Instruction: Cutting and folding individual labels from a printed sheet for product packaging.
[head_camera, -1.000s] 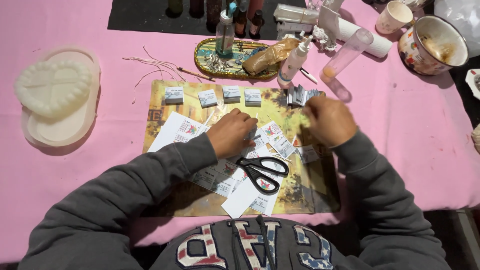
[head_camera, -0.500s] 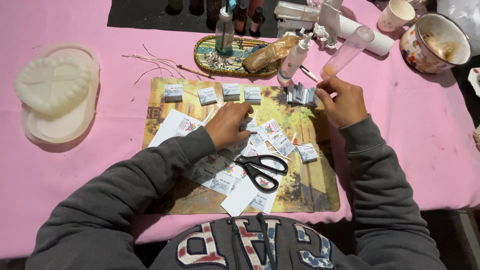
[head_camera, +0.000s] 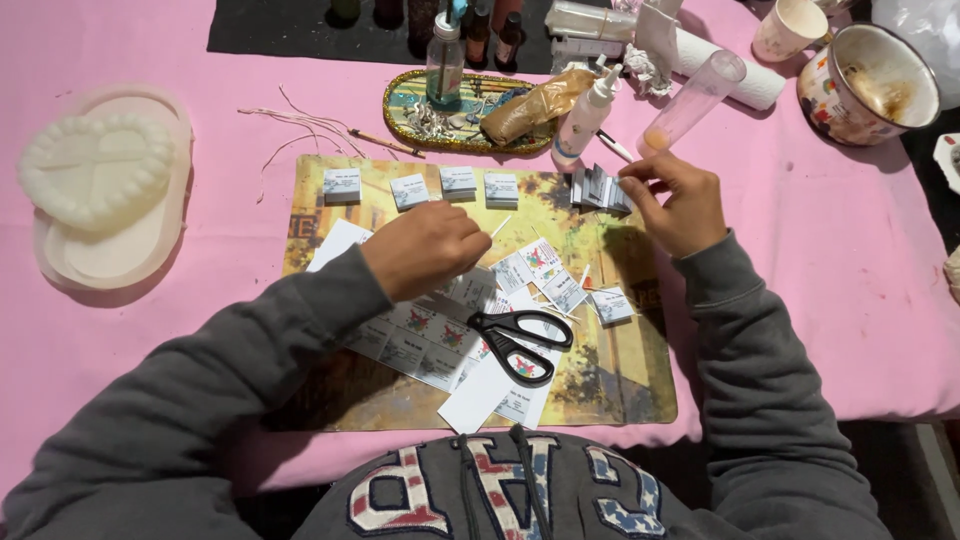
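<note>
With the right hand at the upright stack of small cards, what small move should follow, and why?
Probably the right hand lifts one card from the stack of cards and sets it beside the four cards in a row, since a gap remains there; the left hand rests on the cut labels.

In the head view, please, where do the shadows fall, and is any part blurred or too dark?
Head view: the light is even and the image sharp; the right hand and left hand cast soft shadows on the printed mat; the black-handled scissors are crisp; the top strip with the dark bottles is dim.

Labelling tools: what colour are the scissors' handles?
Black, on the steel-bladed scissors lying on the paper cards; clearest in the head view.
</note>
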